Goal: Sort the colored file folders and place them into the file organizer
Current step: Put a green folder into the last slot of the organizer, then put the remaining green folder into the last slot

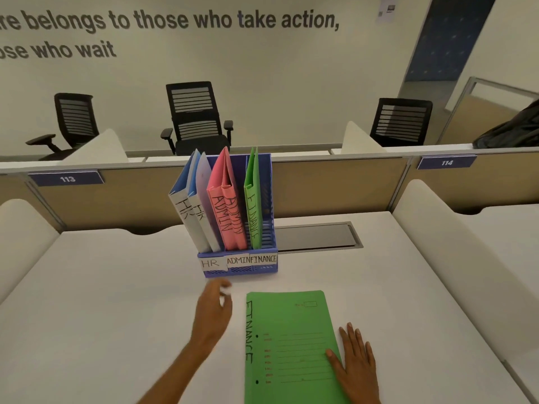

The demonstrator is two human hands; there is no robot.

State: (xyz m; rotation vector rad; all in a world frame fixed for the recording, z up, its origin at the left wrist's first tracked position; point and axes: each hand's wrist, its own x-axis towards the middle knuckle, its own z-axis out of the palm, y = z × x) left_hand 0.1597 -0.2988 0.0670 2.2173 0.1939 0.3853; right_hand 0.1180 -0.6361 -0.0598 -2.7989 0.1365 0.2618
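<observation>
A blue file organizer (pixel 269 199) stands mid-desk with slots labelled HR, ADMIN and FINANCE. Two blue HR folders (pixel 189 205) lean in its left slot, two pink ADMIN folders (pixel 226 217) fill the middle, and one green FINANCE folder (pixel 252 205) stands on the right. Another green FINANCE folder (pixel 288 345) lies flat on the desk in front. My right hand (pixel 354 363) rests flat on that folder's right edge, fingers spread. My left hand (pixel 214 310) hovers just left of the folder's top corner, below the organizer, fingers loosely curled and holding nothing.
The white desk (pixel 102 316) has a grey cable hatch (pixel 316 236) behind the organizer on the right. Low tan partitions (pixel 335 188) numbered 113 and 114 close the far side. White side dividers flank the desk. Black office chairs (pixel 198 118) stand beyond.
</observation>
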